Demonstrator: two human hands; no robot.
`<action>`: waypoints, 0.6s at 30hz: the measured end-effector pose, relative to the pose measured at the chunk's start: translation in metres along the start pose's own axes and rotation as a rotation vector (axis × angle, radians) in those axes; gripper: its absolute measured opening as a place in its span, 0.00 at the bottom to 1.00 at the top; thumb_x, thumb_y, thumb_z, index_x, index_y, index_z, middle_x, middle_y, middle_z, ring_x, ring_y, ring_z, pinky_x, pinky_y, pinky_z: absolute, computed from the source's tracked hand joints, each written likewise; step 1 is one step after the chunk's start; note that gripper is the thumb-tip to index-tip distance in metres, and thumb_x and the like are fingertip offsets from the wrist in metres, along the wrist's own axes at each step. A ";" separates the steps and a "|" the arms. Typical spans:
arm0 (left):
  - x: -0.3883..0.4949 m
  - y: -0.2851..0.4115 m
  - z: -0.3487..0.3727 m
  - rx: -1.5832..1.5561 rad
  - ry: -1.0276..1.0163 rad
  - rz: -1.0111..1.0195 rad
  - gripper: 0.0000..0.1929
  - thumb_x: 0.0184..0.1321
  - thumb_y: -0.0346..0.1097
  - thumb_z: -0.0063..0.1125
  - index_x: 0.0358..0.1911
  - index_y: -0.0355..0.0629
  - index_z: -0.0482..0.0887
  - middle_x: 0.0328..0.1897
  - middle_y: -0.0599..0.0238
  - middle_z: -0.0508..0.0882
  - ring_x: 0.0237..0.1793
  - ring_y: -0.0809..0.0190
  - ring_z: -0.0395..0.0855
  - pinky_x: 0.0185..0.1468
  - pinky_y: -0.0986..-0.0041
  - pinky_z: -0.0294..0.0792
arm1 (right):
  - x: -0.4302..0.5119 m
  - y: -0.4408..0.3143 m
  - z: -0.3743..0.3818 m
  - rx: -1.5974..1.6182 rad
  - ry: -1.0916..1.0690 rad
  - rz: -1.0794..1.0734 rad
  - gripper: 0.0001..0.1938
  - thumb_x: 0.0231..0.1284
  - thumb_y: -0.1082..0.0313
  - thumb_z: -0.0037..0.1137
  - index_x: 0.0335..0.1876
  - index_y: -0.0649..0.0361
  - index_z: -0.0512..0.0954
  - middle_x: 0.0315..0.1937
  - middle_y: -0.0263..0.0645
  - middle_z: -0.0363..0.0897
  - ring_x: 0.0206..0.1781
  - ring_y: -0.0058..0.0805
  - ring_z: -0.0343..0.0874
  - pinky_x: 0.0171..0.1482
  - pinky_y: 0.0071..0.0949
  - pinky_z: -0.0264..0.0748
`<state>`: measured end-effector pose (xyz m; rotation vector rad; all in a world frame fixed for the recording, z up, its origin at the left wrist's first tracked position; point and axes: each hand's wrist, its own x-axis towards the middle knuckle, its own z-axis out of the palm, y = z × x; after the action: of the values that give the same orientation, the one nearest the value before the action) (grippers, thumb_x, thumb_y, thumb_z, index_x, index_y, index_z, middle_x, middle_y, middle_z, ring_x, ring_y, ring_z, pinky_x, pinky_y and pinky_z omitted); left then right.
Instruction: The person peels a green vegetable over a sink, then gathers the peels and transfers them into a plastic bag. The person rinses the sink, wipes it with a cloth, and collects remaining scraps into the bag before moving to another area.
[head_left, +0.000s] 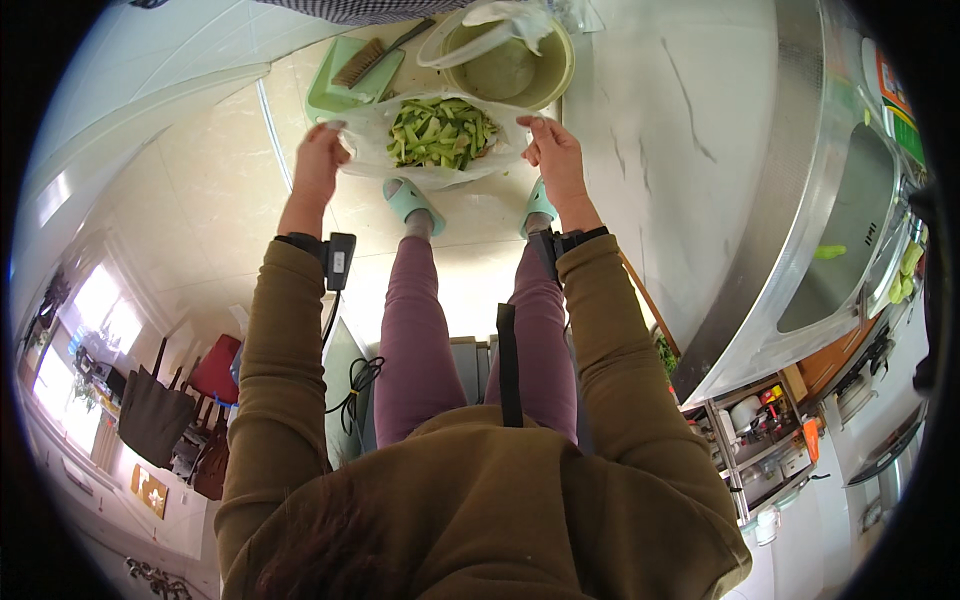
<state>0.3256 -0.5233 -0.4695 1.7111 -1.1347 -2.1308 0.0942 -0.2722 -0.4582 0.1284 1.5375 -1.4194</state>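
Between my hands a translucent plastic bag (366, 148) is stretched wide, its mouth facing up. Green vegetable peelings (442, 133) fill its middle, with a few brownish scraps at the right side. My left hand (321, 146) pinches the bag's left rim between thumb and fingers. On the opposite side, my right hand (553, 142) grips the right rim the same way. The bag hangs just beyond my slippers; whether its bottom touches the floor I cannot tell.
Beyond the bag lies a green dustpan (324, 88) with a brush (360, 64) on it. Right of it stands a pale-green bucket (561, 64) with plastic draped over its rim (517, 21). A metal-edged sink counter (757, 202) runs along my right. My slippers (420, 206) are on the tiles.
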 end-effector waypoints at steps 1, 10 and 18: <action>0.007 0.010 -0.006 -0.199 -0.051 -0.001 0.07 0.56 0.32 0.54 0.37 0.39 0.76 0.18 0.73 0.67 0.16 0.71 0.63 0.27 0.78 0.60 | 0.003 -0.004 0.004 0.032 0.009 -0.014 0.16 0.67 0.58 0.47 0.49 0.63 0.76 0.15 0.24 0.57 0.19 0.15 0.56 0.30 0.20 0.65; -0.007 -0.029 0.031 0.283 -0.170 -0.079 0.20 0.57 0.30 0.52 0.55 0.39 0.69 0.26 0.71 0.75 0.29 0.70 0.72 0.38 0.79 0.65 | 0.026 0.021 0.002 -0.267 0.034 0.100 0.14 0.65 0.61 0.48 0.50 0.60 0.76 0.17 0.25 0.64 0.20 0.15 0.62 0.26 0.18 0.62; -0.023 -0.044 0.012 0.142 -0.102 -0.148 0.16 0.56 0.30 0.52 0.48 0.34 0.71 0.29 0.67 0.74 0.26 0.68 0.71 0.36 0.77 0.64 | 0.016 0.063 -0.013 -0.354 -0.031 0.193 0.18 0.60 0.57 0.53 0.48 0.65 0.75 0.22 0.30 0.73 0.22 0.17 0.68 0.27 0.20 0.69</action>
<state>0.3356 -0.4749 -0.4803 1.8171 -1.2505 -2.2994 0.1198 -0.2508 -0.5154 0.0372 1.6777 -0.9788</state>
